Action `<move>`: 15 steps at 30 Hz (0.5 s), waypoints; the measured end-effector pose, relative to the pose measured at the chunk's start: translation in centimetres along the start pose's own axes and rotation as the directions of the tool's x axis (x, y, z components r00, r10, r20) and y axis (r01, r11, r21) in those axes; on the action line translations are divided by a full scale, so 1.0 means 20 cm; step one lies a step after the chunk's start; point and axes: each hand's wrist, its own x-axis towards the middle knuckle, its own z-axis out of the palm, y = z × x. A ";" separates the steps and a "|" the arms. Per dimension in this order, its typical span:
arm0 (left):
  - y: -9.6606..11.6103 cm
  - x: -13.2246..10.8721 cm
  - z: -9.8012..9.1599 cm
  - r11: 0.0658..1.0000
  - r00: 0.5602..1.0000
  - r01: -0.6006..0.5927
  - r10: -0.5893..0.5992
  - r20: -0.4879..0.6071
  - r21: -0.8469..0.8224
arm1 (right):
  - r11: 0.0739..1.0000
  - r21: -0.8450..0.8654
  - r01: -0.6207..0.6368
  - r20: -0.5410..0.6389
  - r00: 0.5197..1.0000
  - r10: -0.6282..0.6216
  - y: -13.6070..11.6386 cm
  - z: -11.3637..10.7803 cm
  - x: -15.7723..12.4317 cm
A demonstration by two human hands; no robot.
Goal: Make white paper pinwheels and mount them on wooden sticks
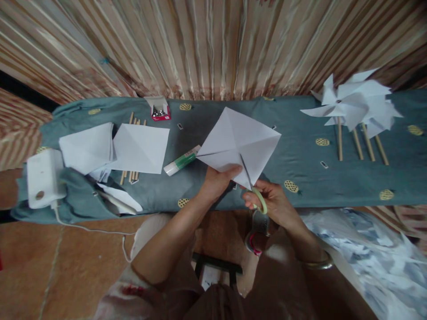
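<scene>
A creased white paper square (240, 129) is held up over the cloth by my left hand (218, 180), its thumb lying on the near part of the sheet. Slits run from the left corner and from the near corner toward the middle. My right hand (270, 198) grips light green-handled scissors (262, 202), whose blade lies along the slit at the near corner. Just left of the sheet rests a glue stick (182, 161) with a green and white label.
Paper pinwheels (360, 104) on wooden sticks lie at the right. Leftward are more paper sheets (142, 146) over sticks, a small red box (160, 111) of metal pins and a white power adapter (45, 178) with a cord. A plastic bag (373, 253) sits below right.
</scene>
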 end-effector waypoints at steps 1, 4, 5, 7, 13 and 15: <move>0.00 0.00 0.00 1.000 1.000 -0.003 0.003 -0.002 -0.007 | 1.000 0.001 -0.001 -0.004 1.000 0.001 0.00 0.00 0.00; 0.00 0.00 0.00 1.000 1.000 -0.013 0.013 -0.004 -0.014 | 1.000 0.003 0.005 -0.012 1.000 -0.005 0.01 0.00 0.00; 0.00 0.00 0.00 1.000 1.000 -0.012 0.012 0.000 -0.011 | 1.000 0.001 0.008 -0.013 1.000 -0.008 0.01 0.00 0.00; 0.00 -0.01 0.00 1.000 1.000 -0.006 0.006 0.009 0.003 | 1.000 -0.002 0.005 -0.016 1.000 -0.005 0.00 0.01 0.00; 0.00 -0.01 0.00 1.000 1.000 0.001 -0.002 0.021 0.031 | 1.000 0.000 -0.017 -0.025 1.000 0.017 -0.03 0.01 0.00; 0.00 -0.01 0.00 0.999 1.000 0.000 0.000 0.020 0.042 | 1.000 0.000 -0.016 -0.018 1.000 0.016 -0.04 0.01 0.00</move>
